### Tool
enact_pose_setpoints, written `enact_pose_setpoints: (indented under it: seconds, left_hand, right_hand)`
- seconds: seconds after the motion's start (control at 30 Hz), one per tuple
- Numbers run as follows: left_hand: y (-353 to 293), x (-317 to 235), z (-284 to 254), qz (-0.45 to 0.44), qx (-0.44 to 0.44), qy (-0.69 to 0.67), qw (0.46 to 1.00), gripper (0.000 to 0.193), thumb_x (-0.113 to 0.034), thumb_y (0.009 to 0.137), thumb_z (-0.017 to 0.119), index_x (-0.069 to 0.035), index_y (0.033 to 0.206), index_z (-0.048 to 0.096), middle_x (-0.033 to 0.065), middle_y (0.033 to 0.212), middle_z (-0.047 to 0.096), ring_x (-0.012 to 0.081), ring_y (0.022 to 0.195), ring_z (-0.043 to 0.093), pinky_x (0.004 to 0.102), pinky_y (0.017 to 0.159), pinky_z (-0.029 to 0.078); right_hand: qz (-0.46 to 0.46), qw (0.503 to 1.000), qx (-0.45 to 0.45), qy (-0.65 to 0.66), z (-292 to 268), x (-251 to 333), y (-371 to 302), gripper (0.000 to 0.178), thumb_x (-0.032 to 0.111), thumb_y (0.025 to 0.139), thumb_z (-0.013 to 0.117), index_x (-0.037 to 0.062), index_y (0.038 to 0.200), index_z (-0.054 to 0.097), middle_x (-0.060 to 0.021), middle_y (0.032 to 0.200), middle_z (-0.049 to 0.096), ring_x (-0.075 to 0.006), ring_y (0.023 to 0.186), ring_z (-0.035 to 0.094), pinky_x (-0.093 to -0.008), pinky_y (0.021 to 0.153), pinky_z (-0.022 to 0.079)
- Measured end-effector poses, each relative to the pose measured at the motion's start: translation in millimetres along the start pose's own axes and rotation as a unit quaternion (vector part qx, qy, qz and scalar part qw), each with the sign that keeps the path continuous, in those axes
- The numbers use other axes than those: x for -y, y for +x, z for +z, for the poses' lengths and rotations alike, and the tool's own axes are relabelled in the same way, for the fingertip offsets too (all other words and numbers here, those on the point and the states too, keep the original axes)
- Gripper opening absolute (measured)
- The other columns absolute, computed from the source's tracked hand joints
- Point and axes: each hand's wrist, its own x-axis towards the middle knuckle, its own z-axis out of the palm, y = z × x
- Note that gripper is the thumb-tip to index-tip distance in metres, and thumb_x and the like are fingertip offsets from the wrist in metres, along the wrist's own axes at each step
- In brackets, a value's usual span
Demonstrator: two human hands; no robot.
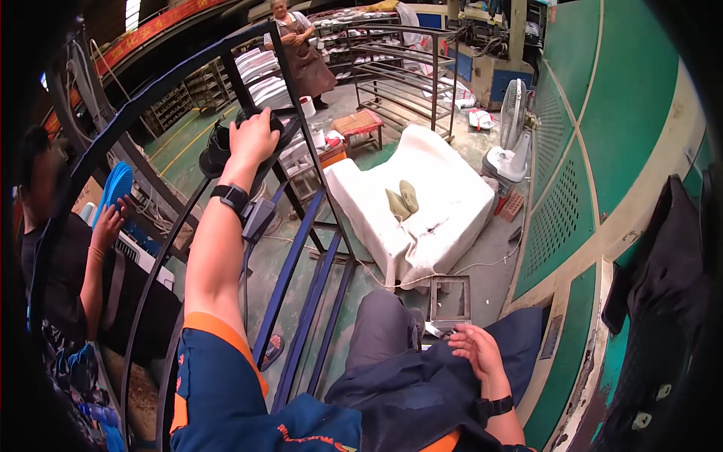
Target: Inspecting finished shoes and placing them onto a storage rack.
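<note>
Black shoes (215,151) are sitting high on a dark blue metal rack (305,248), left of centre and in front of the person. The left hand (254,138) is reaching up to them at the end of an outstretched arm, its back facing the camera and its fingers bending over the black shapes; the fingertips are hiding from view, so I cannot tell whether they are pinching a shoe or only touching it. A black watch (230,197) is circling that wrist.

The right hand (476,350) is hovering near the lap, holding nothing visible, with its fingers apart and loosely bent. A small metal frame (450,299) is lying on the floor just beyond it.

Ahead, a white cloth (444,166) is draping a low stand, and two olive-green, shoe-shaped forms (409,197) are resting side by side on top. Behind it to the right, a pedestal fan (514,113) is standing beside tall green panels (561,196).

On the left, a co-worker in black is holding up bright blue sole-shaped pieces (115,188). Farther back, another person in a brown apron (305,68) is standing near a woven-topped stool (358,123).
</note>
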Motion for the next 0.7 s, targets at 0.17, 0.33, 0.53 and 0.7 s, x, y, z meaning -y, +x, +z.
enact_pose_setpoints:
  seconds: [0.17, 0.33, 0.53, 0.7]
  left_hand:
    - [-67, -57, 4, 0.157, -0.176, -0.026, 0.971, 0.058, -0.028, 0.086, 0.065, -0.015, 0.141, 0.05, 0.0105, 0.145, 0.05, 0.0292, 0.14, 0.04, 0.0605, 0.117, 0.019]
    - [-162, -163, 40, 0.321, 0.054, -0.39, 0.862, 0.027, -0.025, 0.089, 0.064, -0.008, 0.108, 0.072, 0.0136, 0.104, 0.072, 0.031, 0.099, 0.067, 0.0494, 0.107, 0.041]
    - [-268, -241, 62, 0.273, 0.291, -0.612, 0.683, 0.024, -0.009, 0.095, 0.062, 0.005, 0.113, 0.069, 0.0145, 0.101, 0.074, 0.0195, 0.097, 0.07, 0.0312, 0.085, 0.053]
    - [-313, -299, 65, 0.375, 0.359, -0.612, 0.597, 0.025, -0.007, 0.095, 0.061, 0.006, 0.115, 0.067, 0.0147, 0.107, 0.073, 0.0186, 0.1, 0.068, 0.0305, 0.088, 0.051]
  right_hand:
    - [0.0, 1.0, -0.011, 0.0, -4, -2, -3, 0.035, 0.021, 0.1, 0.053, -0.0033, 0.125, 0.058, -0.0141, 0.103, 0.07, -0.0224, 0.093, 0.07, -0.0315, 0.076, 0.056]
    - [-0.031, 0.996, -0.029, -0.078, 9, 46, 4, 0.033, 0.027, 0.1, 0.056, 0.0059, 0.125, 0.062, -0.0091, 0.106, 0.07, -0.0164, 0.097, 0.067, -0.0256, 0.075, 0.053]
    - [-0.251, 0.931, -0.005, -0.264, 29, 185, -14, 0.031, 0.02, 0.094, 0.061, -0.0014, 0.115, 0.067, -0.0054, 0.09, 0.07, -0.0118, 0.079, 0.065, -0.0275, 0.071, 0.052]
    - [-0.29, 0.707, -0.224, -0.605, -27, 261, -147, 0.05, 0.038, 0.087, 0.065, 0.004, 0.123, 0.066, -0.0164, 0.105, 0.072, -0.0273, 0.094, 0.069, -0.0355, 0.081, 0.054]
